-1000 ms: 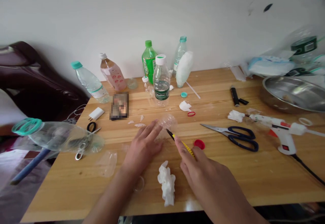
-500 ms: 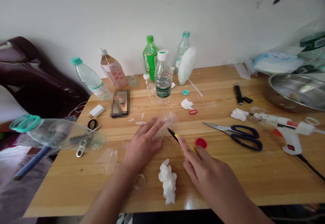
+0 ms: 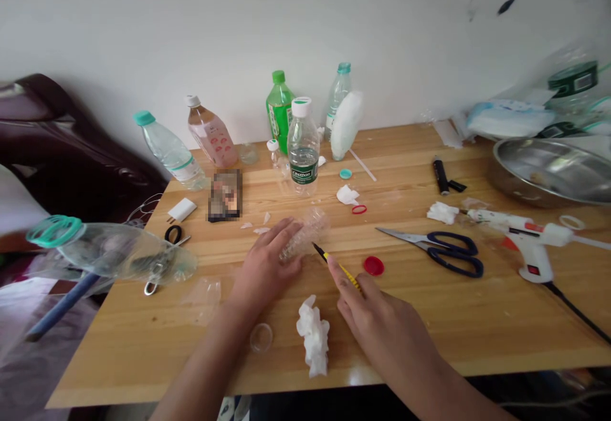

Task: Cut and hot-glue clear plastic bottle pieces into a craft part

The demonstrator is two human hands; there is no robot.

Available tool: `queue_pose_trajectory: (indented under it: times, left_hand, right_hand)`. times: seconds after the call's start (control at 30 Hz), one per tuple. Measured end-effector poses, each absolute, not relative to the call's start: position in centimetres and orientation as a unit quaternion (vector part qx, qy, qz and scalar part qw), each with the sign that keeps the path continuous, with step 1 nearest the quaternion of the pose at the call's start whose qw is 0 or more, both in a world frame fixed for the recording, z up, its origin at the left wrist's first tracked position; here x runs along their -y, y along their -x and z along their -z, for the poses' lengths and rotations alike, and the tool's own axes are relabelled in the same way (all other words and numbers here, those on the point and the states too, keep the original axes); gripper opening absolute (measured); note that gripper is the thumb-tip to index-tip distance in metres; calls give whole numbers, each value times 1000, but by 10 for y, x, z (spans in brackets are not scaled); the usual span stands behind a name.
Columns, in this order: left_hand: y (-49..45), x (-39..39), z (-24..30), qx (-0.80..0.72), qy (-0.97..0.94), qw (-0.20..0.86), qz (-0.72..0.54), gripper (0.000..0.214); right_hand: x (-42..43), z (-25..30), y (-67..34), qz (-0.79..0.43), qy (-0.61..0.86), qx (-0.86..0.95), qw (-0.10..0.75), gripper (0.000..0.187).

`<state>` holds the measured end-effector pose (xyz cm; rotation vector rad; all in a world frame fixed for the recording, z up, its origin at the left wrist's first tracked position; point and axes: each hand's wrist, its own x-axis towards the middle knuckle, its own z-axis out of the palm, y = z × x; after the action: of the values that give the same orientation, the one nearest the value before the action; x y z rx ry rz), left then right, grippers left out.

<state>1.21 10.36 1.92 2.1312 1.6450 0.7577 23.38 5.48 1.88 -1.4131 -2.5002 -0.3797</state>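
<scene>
Little changed: left hand (image 3: 265,269) stayed flat, fingers spread, pinning clear plastic bottle piece (image 3: 309,229) mid-bench (image 3: 477,332). Right hand (image 3: 377,322) kept closed round yellow utility knife (image 3: 340,268), tip just beside piece.

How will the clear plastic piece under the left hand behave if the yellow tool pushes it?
The clear plastic piece looks thin and see-through, so likely light and apt to flex or dent. Its rounded form may roll or skid on the smooth table unless the left hand pins it.

Knife (image 3: 337,267) between plastic piece (image 3: 305,236) and cap (image 3: 373,266), apparently apart.
</scene>
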Motion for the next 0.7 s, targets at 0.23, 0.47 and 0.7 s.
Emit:
queue_pose_trajectory:
  times: [0.23,0.47,0.7]
  left_hand:
    - [-8,-107,-16,-571,-747,177,-291,53]
    - [2,-110,-11,-571,-757,87,-306,50]
    - [-1,-111,-30,-514,-763,45,-390,52]
  right_hand:
    - [-50,-29,-240,116,479,856,156,47]
    - [-29,-41,-325,53,586,785,192,44]
    - [-45,9,-374,-73,633,746,194,37]
